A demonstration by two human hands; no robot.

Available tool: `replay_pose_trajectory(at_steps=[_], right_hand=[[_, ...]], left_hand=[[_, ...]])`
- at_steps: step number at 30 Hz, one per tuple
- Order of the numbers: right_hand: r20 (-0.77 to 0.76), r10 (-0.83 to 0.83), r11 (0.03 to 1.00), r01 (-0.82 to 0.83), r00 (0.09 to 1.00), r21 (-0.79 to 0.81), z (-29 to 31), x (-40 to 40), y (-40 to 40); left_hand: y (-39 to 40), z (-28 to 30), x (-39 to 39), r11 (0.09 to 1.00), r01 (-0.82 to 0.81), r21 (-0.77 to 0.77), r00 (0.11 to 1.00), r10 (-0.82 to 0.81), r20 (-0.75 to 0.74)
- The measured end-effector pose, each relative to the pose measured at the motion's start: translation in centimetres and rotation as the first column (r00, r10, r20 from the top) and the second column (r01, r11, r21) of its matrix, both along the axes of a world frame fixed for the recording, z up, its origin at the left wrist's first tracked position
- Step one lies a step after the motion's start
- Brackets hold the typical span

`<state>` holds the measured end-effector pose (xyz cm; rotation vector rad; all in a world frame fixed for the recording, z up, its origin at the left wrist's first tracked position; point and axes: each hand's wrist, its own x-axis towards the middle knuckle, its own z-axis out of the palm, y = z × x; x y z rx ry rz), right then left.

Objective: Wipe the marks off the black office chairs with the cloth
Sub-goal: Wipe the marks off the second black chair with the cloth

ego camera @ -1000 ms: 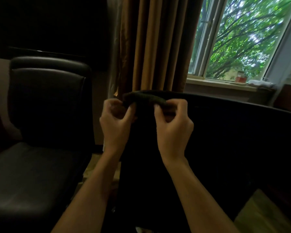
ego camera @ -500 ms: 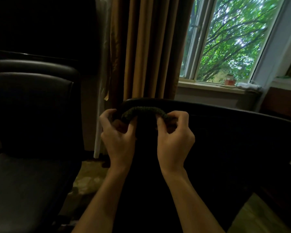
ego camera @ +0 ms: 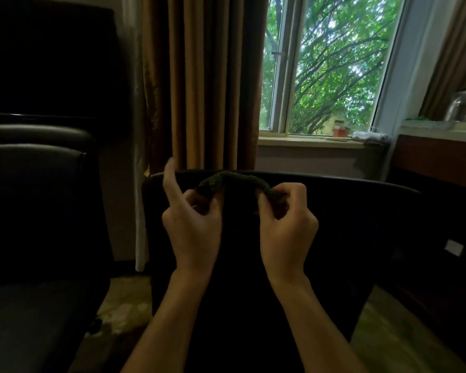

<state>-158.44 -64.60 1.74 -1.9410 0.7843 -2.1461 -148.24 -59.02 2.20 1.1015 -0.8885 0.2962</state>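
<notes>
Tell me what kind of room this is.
Probably an office or meeting room: two black office chairs, a brown curtain, and a window facing trees.

No readable text; the white tag [ego camera: 453, 247] on the chair seems blank

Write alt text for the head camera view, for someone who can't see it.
Two bare hands hold a dark green cloth stretched between them over the top edge of a black office chair; the left hand pinches one end with its index finger raised, the right hand pinches the other. A second black chair stands at left, with brown curtains and a window onto green trees behind.
</notes>
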Motion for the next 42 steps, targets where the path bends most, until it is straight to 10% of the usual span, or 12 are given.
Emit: replay_pose_trajectory(at_steps=[10, 20, 42], right_hand=[[0.062, 0.014, 0.996, -0.019, 0.998, 0.086, 0.5, -6.5, -2.9], [-0.128, 0.089, 0.995, -0.095, 0.988, -0.042, 1.2, -2.4, -0.9], [0.014, 0.082, 0.983, -0.083, 0.997, 0.165, -0.4, -16.8, -9.3]], left_hand=[[-1.8, 0.7, -5.3, 0.992, -0.063, 0.114, 0.977, 0.038, 0.209], [0.4, -0.8, -1.8, 0.997, -0.042, 0.062, 0.999, 0.042, -0.008], [-7.2, -0.2, -14.0, 0.991, -0.072, 0.112, 0.927, 0.025, 0.374]])
